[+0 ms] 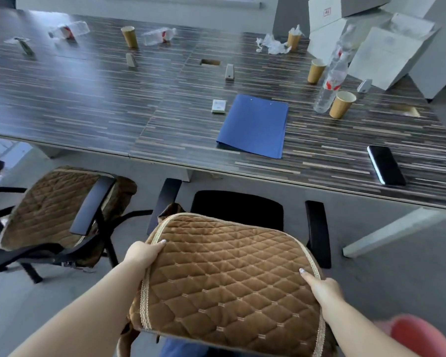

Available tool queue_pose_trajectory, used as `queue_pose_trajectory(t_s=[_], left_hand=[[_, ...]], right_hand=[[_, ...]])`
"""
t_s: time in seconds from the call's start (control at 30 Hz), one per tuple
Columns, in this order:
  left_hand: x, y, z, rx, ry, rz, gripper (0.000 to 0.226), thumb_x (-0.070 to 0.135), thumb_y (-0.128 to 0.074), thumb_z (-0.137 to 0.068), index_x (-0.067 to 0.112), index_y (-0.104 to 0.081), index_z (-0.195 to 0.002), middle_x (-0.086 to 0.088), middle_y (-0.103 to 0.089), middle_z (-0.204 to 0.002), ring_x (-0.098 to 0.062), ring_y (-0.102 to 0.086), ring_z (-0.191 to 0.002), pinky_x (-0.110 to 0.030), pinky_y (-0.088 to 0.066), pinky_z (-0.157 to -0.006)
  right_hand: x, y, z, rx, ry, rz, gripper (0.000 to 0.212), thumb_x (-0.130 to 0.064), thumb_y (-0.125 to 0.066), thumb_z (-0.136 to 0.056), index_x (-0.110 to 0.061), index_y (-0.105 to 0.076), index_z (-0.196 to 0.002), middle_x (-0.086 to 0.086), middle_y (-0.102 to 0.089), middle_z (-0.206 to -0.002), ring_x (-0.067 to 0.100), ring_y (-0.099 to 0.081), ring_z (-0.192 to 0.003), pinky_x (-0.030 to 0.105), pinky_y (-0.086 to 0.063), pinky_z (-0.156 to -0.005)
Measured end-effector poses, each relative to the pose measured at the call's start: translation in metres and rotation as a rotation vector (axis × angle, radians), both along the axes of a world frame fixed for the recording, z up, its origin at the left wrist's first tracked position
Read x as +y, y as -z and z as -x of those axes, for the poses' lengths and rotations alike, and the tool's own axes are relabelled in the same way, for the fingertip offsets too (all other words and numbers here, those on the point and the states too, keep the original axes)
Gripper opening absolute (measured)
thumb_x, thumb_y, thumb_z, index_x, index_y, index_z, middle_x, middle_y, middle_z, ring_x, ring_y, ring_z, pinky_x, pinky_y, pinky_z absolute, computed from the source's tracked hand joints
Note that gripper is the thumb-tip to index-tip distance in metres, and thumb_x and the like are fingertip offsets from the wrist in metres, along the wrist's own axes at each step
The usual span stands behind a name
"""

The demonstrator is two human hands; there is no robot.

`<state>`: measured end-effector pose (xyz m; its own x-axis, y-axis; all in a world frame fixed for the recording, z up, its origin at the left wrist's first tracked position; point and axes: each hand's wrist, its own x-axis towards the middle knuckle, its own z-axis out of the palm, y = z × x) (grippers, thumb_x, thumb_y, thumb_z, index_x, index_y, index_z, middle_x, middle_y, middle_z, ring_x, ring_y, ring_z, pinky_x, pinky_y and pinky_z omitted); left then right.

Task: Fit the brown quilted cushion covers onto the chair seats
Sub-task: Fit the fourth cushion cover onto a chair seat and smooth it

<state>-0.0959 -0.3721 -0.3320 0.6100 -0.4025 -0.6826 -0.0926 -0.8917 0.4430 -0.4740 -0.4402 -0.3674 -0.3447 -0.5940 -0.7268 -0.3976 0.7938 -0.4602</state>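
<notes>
Both grips clamp one brown quilted cover: the left grip curls round its left trimmed edge, thumb on top, and the right grip holds the right edge with thumb laid on the quilting. Just beyond the grips, partly hidden by the cover, sits the bare black seat of a chair with black armrests. Left of the left grip stands a second chair, its seat already dressed in a matching cover. Farther ahead, the desk carries a blue folder, a phone, paper cups and plastic bottles.
</notes>
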Motion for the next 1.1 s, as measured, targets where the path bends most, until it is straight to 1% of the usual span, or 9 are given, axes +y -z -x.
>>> queue_pose_trajectory(t_s=[0.13, 0.27, 0.37, 0.47, 0.6, 0.77, 0.87, 1.0, 1.1], left_hand=[[-0.017, 0.018, -0.004, 0.087, 0.017, -0.027, 0.059, 0.045, -0.064, -0.086, -0.001, -0.055, -0.123, -0.010, -0.057, -0.098, -0.029, -0.056, -0.090, -0.037, -0.047, -0.078], [-0.060, 0.043, -0.014, 0.116, 0.095, -0.006, 0.059, 0.044, -0.067, -0.083, 0.000, -0.057, -0.121, -0.011, -0.061, -0.108, -0.029, -0.058, -0.095, -0.037, -0.048, -0.080], [-0.102, 0.072, -0.022, 0.106, 0.133, -0.006, 0.058, 0.043, -0.069, -0.082, 0.002, -0.057, -0.121, -0.013, -0.063, -0.111, -0.032, -0.060, -0.100, -0.039, -0.050, -0.084], [-0.142, 0.106, -0.029, 0.063, 0.137, 0.040, 0.062, 0.042, -0.070, -0.082, 0.000, -0.055, -0.125, -0.015, -0.063, -0.114, -0.034, -0.061, -0.102, -0.039, -0.049, -0.080], [-0.180, 0.156, -0.030, 0.026, 0.128, 0.108, 0.066, 0.042, -0.069, -0.083, 0.001, -0.048, -0.131, -0.013, -0.058, -0.122, -0.036, -0.057, -0.112, -0.040, -0.048, -0.088], [-0.173, 0.238, -0.014, 0.058, 0.049, 0.043, 0.065, 0.040, -0.069, -0.085, 0.007, -0.044, -0.135, -0.016, -0.056, -0.132, -0.037, -0.057, -0.116, -0.044, -0.048, -0.097], [-0.165, 0.281, -0.006, 0.025, 0.038, 0.033, 0.055, 0.031, -0.066, -0.089, 0.007, -0.046, -0.134, -0.016, -0.057, -0.131, -0.036, -0.057, -0.116, -0.036, -0.046, -0.090], [-0.162, 0.305, -0.007, -0.018, 0.066, 0.030, 0.052, 0.028, -0.065, -0.090, 0.005, -0.047, -0.133, -0.016, -0.058, -0.130, -0.035, -0.057, -0.115, -0.033, -0.044, -0.084], [-0.163, 0.313, -0.011, -0.030, 0.073, 0.019, 0.052, 0.029, -0.067, -0.088, 0.005, -0.050, -0.130, -0.014, -0.060, -0.126, -0.035, -0.058, -0.112, -0.037, -0.046, -0.087]], right_hand=[[-0.021, 0.009, -0.005, 0.072, -0.027, 0.003, 0.064, -0.042, -0.070, -0.080, 0.006, -0.053, -0.120, 0.021, -0.061, -0.109, 0.037, -0.058, -0.096, 0.040, -0.048, -0.081], [-0.059, 0.024, -0.019, 0.132, -0.001, 0.035, 0.065, -0.042, -0.068, -0.082, 0.005, -0.052, -0.123, 0.022, -0.060, -0.117, 0.040, -0.058, -0.105, 0.042, -0.048, -0.086], [-0.089, 0.047, -0.033, 0.224, -0.033, 0.027, 0.061, -0.042, -0.063, -0.086, 0.003, -0.050, -0.125, 0.021, -0.060, -0.117, 0.040, -0.057, -0.105, 0.039, -0.045, -0.081], [-0.121, 0.075, -0.043, 0.269, -0.046, 0.071, 0.055, -0.040, -0.058, -0.090, 0.000, -0.048, -0.126, 0.018, -0.060, -0.117, 0.038, -0.057, -0.102, 0.036, -0.040, -0.076], [-0.161, 0.111, -0.049, 0.318, -0.060, 0.129, 0.064, -0.042, -0.054, -0.092, -0.003, -0.037, -0.140, 0.016, -0.050, -0.137, 0.038, -0.048, -0.123, 0.038, -0.040, -0.087], [-0.169, 0.188, -0.041, 0.360, -0.119, 0.050, 0.066, -0.045, -0.054, -0.091, -0.004, -0.037, -0.140, 0.018, -0.049, -0.138, 0.039, -0.049, -0.123, 0.042, -0.041, -0.094], [-0.163, 0.228, -0.038, 0.374, -0.103, 0.005, 0.068, -0.040, -0.054, -0.093, -0.004, -0.028, -0.144, 0.017, -0.041, -0.145, 0.037, -0.043, -0.129, 0.041, -0.039, -0.098], [-0.157, 0.254, -0.037, 0.363, -0.083, 0.012, 0.065, -0.037, -0.058, -0.092, -0.004, -0.031, -0.141, 0.017, -0.045, -0.141, 0.037, -0.047, -0.125, 0.039, -0.041, -0.094], [-0.155, 0.266, -0.039, 0.339, -0.052, 0.015, 0.062, -0.034, -0.060, -0.090, -0.004, -0.034, -0.137, 0.019, -0.050, -0.135, 0.037, -0.051, -0.120, 0.039, -0.043, -0.091]])
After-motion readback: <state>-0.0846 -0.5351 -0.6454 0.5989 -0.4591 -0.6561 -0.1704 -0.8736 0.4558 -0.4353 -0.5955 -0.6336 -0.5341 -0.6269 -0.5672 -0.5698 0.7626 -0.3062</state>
